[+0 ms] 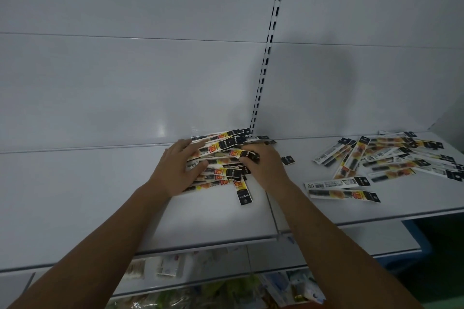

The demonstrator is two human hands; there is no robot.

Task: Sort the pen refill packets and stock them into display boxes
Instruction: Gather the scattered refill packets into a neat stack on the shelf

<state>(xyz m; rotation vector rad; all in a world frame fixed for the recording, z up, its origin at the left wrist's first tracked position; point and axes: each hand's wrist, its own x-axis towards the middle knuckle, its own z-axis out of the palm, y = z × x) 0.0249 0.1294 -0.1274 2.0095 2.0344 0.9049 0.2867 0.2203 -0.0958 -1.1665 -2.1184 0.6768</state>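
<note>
Currently the left grip [175, 170] is pressing flat-fingered on the heap of refill packets [221, 150] lying on the shelf [213, 221]; the right grip [266, 165] is curling round their ends. Squeezing unevenly is probably risking slick packets fanning out, sliding off, or mixing into the scattered packets [391, 158] rightward.

White shelf [88, 195] beneath a slotted upright [270, 40] on pale back panels [125, 70]; blurred packaged goods [164, 267] on the lower shelf [364, 238]

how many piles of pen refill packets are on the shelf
2. One pile sits on the shelf under the left hand and right hand. A looser pile is spread at the right. A stray packet lies between them; more may be hidden underneath.
</note>
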